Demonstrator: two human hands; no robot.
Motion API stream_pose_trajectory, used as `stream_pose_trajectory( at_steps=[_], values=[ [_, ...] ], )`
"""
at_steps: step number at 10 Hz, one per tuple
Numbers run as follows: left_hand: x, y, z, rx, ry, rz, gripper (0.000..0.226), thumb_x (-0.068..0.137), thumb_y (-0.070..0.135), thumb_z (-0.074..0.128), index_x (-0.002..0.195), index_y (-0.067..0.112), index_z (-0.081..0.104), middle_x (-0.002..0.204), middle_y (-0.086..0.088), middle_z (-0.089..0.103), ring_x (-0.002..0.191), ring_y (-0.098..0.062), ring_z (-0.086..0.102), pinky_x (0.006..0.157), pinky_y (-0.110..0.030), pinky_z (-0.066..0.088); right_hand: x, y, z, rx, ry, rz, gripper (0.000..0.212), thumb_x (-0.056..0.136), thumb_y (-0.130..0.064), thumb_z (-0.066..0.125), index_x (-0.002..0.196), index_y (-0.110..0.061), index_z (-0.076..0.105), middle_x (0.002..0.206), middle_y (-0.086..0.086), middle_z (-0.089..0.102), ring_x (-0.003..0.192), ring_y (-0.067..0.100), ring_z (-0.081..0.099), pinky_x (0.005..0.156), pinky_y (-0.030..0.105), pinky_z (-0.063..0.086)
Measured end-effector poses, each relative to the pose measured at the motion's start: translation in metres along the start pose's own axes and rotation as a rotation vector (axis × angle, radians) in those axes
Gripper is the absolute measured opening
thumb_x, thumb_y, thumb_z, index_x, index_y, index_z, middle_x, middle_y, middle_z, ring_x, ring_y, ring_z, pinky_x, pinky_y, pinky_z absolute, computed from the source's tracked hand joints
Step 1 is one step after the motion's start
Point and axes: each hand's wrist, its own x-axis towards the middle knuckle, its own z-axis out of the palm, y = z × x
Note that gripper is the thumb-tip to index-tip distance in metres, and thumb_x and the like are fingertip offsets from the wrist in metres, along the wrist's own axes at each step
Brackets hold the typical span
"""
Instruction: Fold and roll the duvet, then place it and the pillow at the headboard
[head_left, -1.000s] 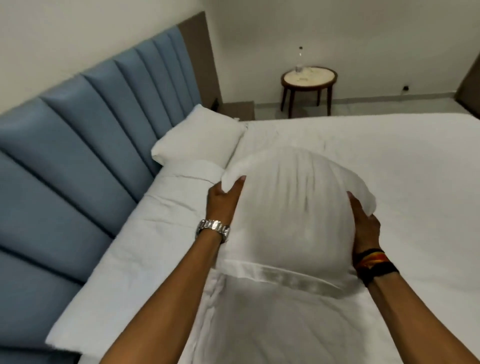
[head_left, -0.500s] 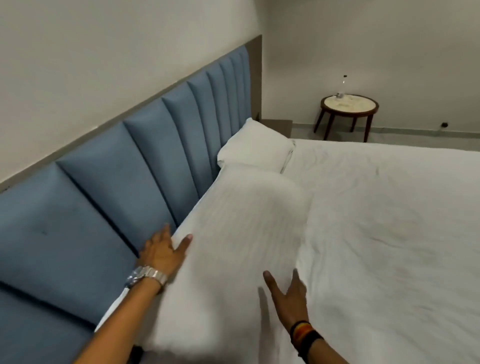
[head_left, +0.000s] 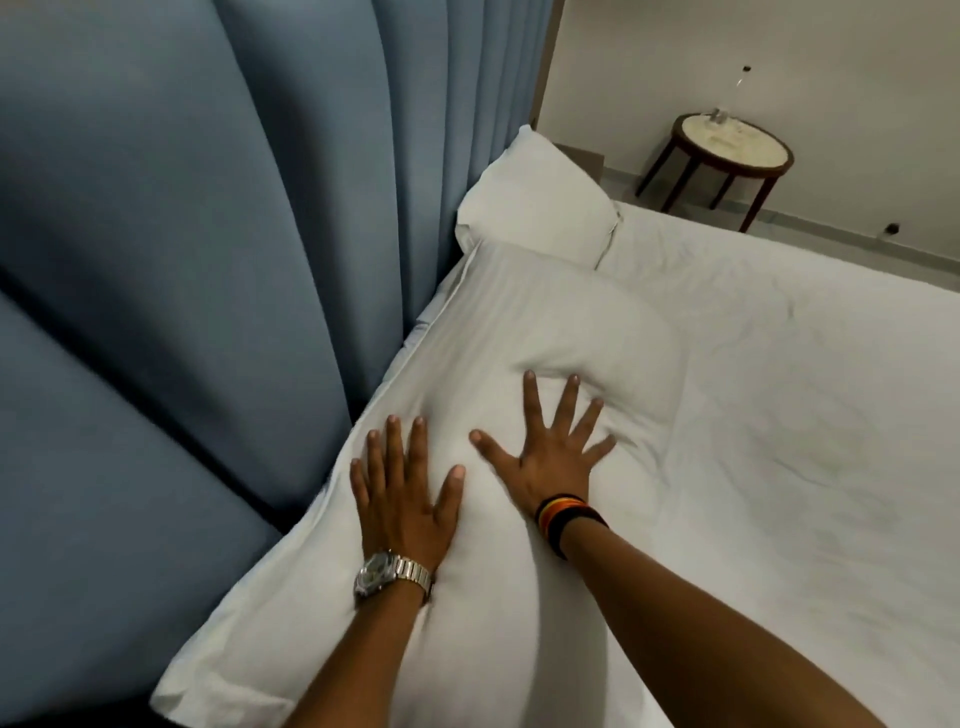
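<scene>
Against the blue headboard (head_left: 156, 260): pillow (head_left: 467, 395) set down, no longer carried a second ago. Left hand (head_left: 402, 499) and right hand (head_left: 550, 457) pressed flat on it, fingers (head_left: 530, 395) spread apart. Placement apparently done; only smoothing left.

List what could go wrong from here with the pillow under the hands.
1. Both hands, left hand and right hand, press flat into the near pillow; the dent under the right hand's fingers may stay, leaving it lumpy.
2. Its far end overlaps the far pillow; more pushing could shift that one.
3. A dark gap shows along the headboard; the pillow's edge might slip into it.
</scene>
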Motion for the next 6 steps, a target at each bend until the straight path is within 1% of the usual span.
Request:
stream_pose_trajectory(
  at_steps=[1,2,3,4,5,6],
  values=[
    [-0.004,-0.001,0.032,-0.035,0.052,-0.025,0.081,0.100,0.068,0.025,0.169,0.027,0.013,0.177,-0.004,0.005,0.163,-0.032,0.005,0.129,-0.059,0.009,0.009,0.009,0.017,-0.045,0.006,-0.029,0.110,0.075,-0.104,0.031,0.161,-0.054,-0.018,0.172,0.003,-0.035,0.155,0.045,-0.033,0.116,0.081,-0.011],
    [-0.008,-0.002,0.038,-0.032,0.024,-0.009,0.081,0.099,0.069,0.023,0.169,0.028,0.011,0.178,-0.003,0.003,0.163,-0.031,0.003,0.130,-0.058,0.006,0.004,0.017,0.015,-0.059,-0.016,-0.026,0.110,0.076,-0.102,0.031,0.161,-0.054,-0.019,0.171,0.003,-0.037,0.155,0.044,-0.034,0.117,0.079,-0.013],
    [-0.006,-0.001,0.018,-0.022,-0.033,-0.007,0.083,0.098,0.074,0.013,0.168,0.031,0.009,0.178,0.000,0.004,0.163,-0.030,0.006,0.129,-0.058,0.009,-0.002,0.012,-0.006,-0.032,-0.075,-0.022,0.110,0.076,-0.102,0.032,0.160,-0.054,-0.021,0.170,0.003,-0.039,0.154,0.044,-0.036,0.117,0.079,-0.013],
    [-0.006,0.011,-0.020,0.001,-0.139,-0.015,0.089,0.091,0.083,0.000,0.168,0.037,0.002,0.178,0.003,0.000,0.164,-0.026,0.002,0.130,-0.055,0.006,-0.020,0.012,-0.040,0.044,-0.126,-0.031,0.107,0.081,-0.097,0.037,0.163,-0.051,-0.013,0.173,0.001,-0.031,0.157,0.039,-0.031,0.119,0.075,-0.012],
    [-0.006,0.028,-0.070,-0.009,-0.204,-0.003,0.093,0.088,0.086,0.001,0.167,0.039,0.004,0.177,0.003,0.000,0.164,-0.024,-0.001,0.131,-0.050,-0.002,-0.056,0.014,-0.082,0.304,-0.103,-0.018,0.091,0.093,-0.079,0.051,0.168,-0.042,0.016,0.179,-0.002,0.000,0.165,0.025,-0.003,0.129,0.062,0.000],
    [0.010,0.069,-0.126,-0.012,-0.132,0.094,0.093,0.089,0.083,0.002,0.168,0.035,0.010,0.178,0.000,0.003,0.164,-0.027,-0.001,0.130,-0.052,-0.005,-0.125,0.039,-0.122,0.713,0.080,0.012,0.049,0.093,-0.057,0.070,0.138,-0.039,0.062,0.158,-0.004,0.054,0.149,0.016,0.046,0.124,0.041,0.037]
  ],
)
